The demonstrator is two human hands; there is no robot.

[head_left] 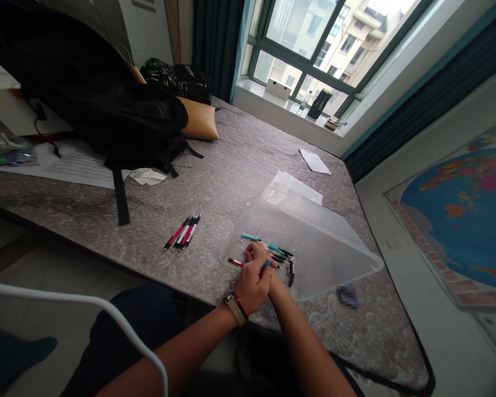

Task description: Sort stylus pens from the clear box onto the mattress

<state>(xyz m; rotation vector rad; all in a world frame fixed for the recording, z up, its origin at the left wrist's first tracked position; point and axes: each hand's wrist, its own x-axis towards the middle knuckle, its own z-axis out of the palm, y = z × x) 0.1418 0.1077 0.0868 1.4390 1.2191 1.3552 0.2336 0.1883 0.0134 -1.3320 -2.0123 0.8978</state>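
Observation:
My left hand (253, 289), with a watch and red band on its wrist, is closed around a blue pen (265, 266), whose end pokes out on top. Crossing beyond it, my right hand (258, 252) has its fingers curled down over the clear plastic folder; what they grip is hidden. Beside those fingers lie a red pen (235, 262) and a blue pen (250, 237). More blue and black pens and small black parts (291, 273) are loose on the folder (326, 248). To the left, several red, white and black pens (182, 233) lie side by side.
A black backpack (107, 94) covers the table's far left, with papers (82, 165) under it and a tan pouch (200, 119) beside it. White sheets (314, 161) lie toward the window. A white curved bar (86, 300) crosses the lower left.

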